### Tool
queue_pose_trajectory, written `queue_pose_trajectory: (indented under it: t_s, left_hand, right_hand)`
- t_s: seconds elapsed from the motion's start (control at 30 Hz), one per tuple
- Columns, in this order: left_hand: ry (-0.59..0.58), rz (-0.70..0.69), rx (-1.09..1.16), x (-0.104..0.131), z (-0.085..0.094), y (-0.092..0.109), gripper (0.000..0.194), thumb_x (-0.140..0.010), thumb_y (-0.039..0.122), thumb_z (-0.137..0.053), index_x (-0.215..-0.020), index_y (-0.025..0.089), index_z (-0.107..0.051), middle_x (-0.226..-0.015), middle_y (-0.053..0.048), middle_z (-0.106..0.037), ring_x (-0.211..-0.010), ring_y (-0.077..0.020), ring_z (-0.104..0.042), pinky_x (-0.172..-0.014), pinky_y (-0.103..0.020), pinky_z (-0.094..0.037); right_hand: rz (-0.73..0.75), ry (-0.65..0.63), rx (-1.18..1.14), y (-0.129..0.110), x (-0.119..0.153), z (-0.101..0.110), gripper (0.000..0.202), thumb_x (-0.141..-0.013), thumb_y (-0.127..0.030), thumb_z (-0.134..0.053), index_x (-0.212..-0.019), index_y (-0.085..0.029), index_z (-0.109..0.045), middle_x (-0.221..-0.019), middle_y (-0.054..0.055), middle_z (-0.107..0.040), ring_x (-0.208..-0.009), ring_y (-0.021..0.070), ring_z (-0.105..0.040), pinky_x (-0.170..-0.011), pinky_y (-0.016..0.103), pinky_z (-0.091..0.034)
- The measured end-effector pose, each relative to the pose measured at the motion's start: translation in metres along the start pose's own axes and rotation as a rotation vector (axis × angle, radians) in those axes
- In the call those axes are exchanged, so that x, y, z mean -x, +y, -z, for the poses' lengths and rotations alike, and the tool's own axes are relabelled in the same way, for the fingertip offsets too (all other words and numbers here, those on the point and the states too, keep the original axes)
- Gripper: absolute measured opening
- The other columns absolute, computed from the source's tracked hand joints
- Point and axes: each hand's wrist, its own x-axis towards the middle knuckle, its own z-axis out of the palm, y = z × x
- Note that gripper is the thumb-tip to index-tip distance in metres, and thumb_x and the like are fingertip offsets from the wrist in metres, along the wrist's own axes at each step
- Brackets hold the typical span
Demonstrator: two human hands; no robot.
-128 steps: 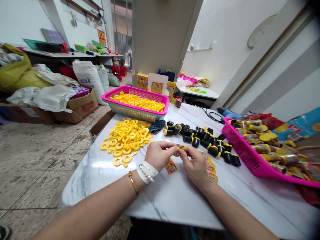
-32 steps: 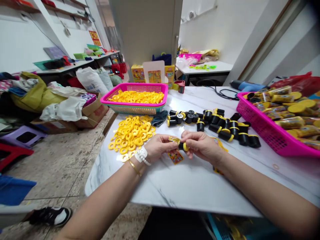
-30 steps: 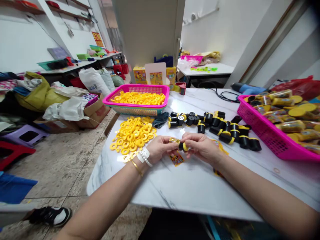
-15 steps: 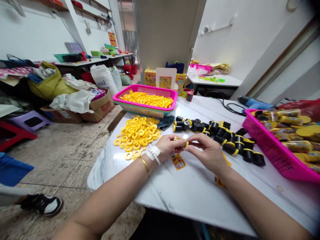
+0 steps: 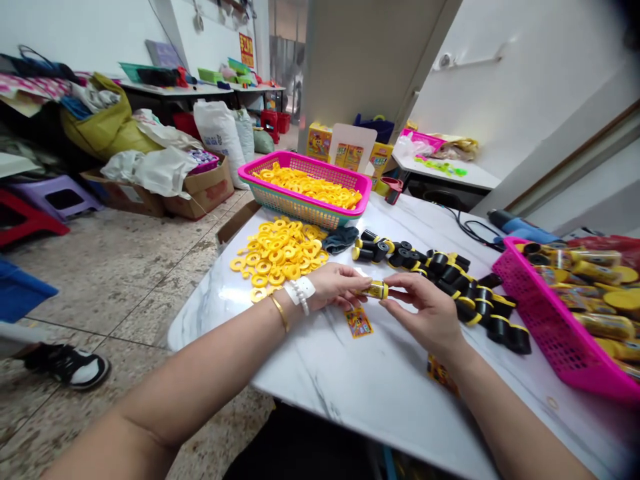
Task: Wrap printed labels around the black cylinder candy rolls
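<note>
A small printed tube (image 5: pixel 375 289) with a yellow ring at its right end lies crosswise between my hands above the table. My left hand (image 5: pixel 336 285) is closed round its left part. At the ringed end, the thumb and fingers of my right hand (image 5: pixel 427 310) pinch the tube. Below it, a colourful printed sticker (image 5: pixel 359 323) lies flat, and more stickers (image 5: pixel 440 373) show partly from under my right wrist. Loose yellow ring-shaped pieces (image 5: pixel 280 250) form a heap beyond my left hand. Black cylinders with yellow rims (image 5: pixel 465 287) lie behind my right hand.
A pink basket (image 5: pixel 305 160) of yellow pieces stands at the back of the marble table (image 5: pixel 320 373). Another pink basket (image 5: pixel 545 333) holds printed tubes on the right. A dark cloth (image 5: pixel 340 239), a blue tool (image 5: pixel 523 225) and a red tape dispenser (image 5: pixel 393 188) lie around. Someone's shoe (image 5: pixel 70 365) shows left.
The tube now shows more fully between my hands, its printed side visible. My right fingers have shifted slightly right along it. The whole view has turned and tilted a little.
</note>
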Motion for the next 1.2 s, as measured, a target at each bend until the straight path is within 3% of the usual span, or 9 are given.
queue_pose_trajectory:
  t_s: [0.1,0.27,0.37,0.5,0.6,0.73,0.93,1.03,1.2]
  left_hand:
    - [0.059,-0.108,-0.059,-0.005,-0.003,-0.005,0.049,-0.058,0.050,-0.086,-0.081,0.013,-0.065,-0.070,-0.003,-0.065,-0.060,-0.0110,-0.058,-0.056,-0.023,-0.042]
    - [0.070,-0.399,-0.366,-0.004,-0.008,-0.009,0.032,-0.071,0.042,-0.077,-0.085,0.014,-0.070,-0.068,0.000,-0.061,-0.061,-0.0109,-0.052,-0.056,-0.022,-0.038]
    - [0.074,-0.507,-0.563,0.004,-0.010,-0.006,0.025,-0.081,0.038,-0.067,-0.089,0.015,-0.074,-0.065,0.001,-0.059,-0.059,-0.0097,-0.046,-0.054,-0.021,-0.033]
    - [0.148,-0.536,-0.650,0.005,-0.011,-0.006,0.025,-0.078,0.034,-0.071,-0.096,0.017,-0.074,-0.068,0.001,-0.062,-0.058,-0.0097,-0.047,-0.055,-0.021,-0.034]
    - [0.171,-0.325,-0.462,-0.002,-0.010,-0.009,0.045,-0.075,0.045,-0.074,-0.108,0.016,-0.067,-0.066,0.000,-0.063,-0.053,-0.0105,-0.051,-0.054,-0.022,-0.037]
    - [0.145,-0.131,-0.225,-0.007,-0.010,-0.013,0.050,-0.071,0.058,-0.074,-0.089,0.013,-0.064,-0.064,-0.004,-0.065,-0.049,-0.0115,-0.055,-0.051,-0.023,-0.041]
    - [0.127,-0.224,-0.202,-0.004,-0.010,-0.010,0.035,-0.070,0.039,-0.079,-0.088,0.015,-0.062,-0.061,0.001,-0.059,-0.051,-0.0093,-0.051,-0.051,-0.022,-0.039]
    - [0.143,-0.385,-0.358,-0.001,-0.011,-0.010,0.027,-0.069,0.031,-0.078,-0.088,0.016,-0.064,-0.064,0.002,-0.057,-0.056,-0.0094,-0.048,-0.055,-0.022,-0.038]
    - [0.185,-0.602,-0.642,0.010,-0.017,-0.005,0.015,-0.076,0.023,-0.071,-0.090,0.018,-0.069,-0.072,0.001,-0.059,-0.064,-0.0114,-0.048,-0.063,-0.023,-0.038]
  right_hand:
    - [-0.068,0.029,0.002,-0.003,0.002,-0.002,0.024,-0.081,-0.025,-0.075,-0.105,-0.025,-0.070,-0.106,0.006,-0.068,-0.097,0.0222,-0.068,-0.087,0.041,-0.063]
    - [-0.476,0.045,-0.328,-0.005,0.001,-0.002,0.030,-0.070,-0.031,-0.086,-0.095,-0.020,-0.075,-0.093,0.007,-0.076,-0.084,0.0244,-0.073,-0.084,0.044,-0.062]
    - [-0.606,0.022,-0.427,-0.006,0.000,-0.001,0.033,-0.067,-0.032,-0.088,-0.093,-0.018,-0.075,-0.092,0.008,-0.077,-0.083,0.0250,-0.074,-0.086,0.044,-0.061]
    - [-0.514,0.007,-0.348,-0.006,0.000,-0.005,0.034,-0.070,-0.033,-0.086,-0.097,-0.019,-0.072,-0.096,0.007,-0.075,-0.090,0.0243,-0.072,-0.089,0.043,-0.060]
    - [-0.305,0.041,-0.268,-0.004,0.001,-0.009,0.029,-0.077,-0.032,-0.081,-0.102,-0.023,-0.070,-0.106,0.006,-0.069,-0.101,0.0224,-0.068,-0.093,0.041,-0.059]
    - [-0.241,0.037,-0.247,-0.001,0.001,-0.011,0.027,-0.079,-0.031,-0.078,-0.104,-0.024,-0.071,-0.110,0.006,-0.068,-0.100,0.0219,-0.068,-0.094,0.041,-0.059]
    - [-0.409,0.043,-0.316,-0.003,0.000,-0.005,0.031,-0.073,-0.033,-0.084,-0.101,-0.023,-0.074,-0.098,0.005,-0.076,-0.090,0.0234,-0.072,-0.088,0.042,-0.060]
    - [-0.431,0.076,-0.332,-0.006,0.001,-0.004,0.029,-0.068,-0.031,-0.087,-0.093,-0.023,-0.076,-0.094,0.004,-0.077,-0.087,0.0236,-0.073,-0.086,0.041,-0.060]
    - [-0.672,0.083,-0.554,-0.007,-0.003,-0.005,0.032,-0.060,-0.031,-0.091,-0.087,-0.020,-0.077,-0.084,0.005,-0.078,-0.076,0.0223,-0.074,-0.082,0.043,-0.061]
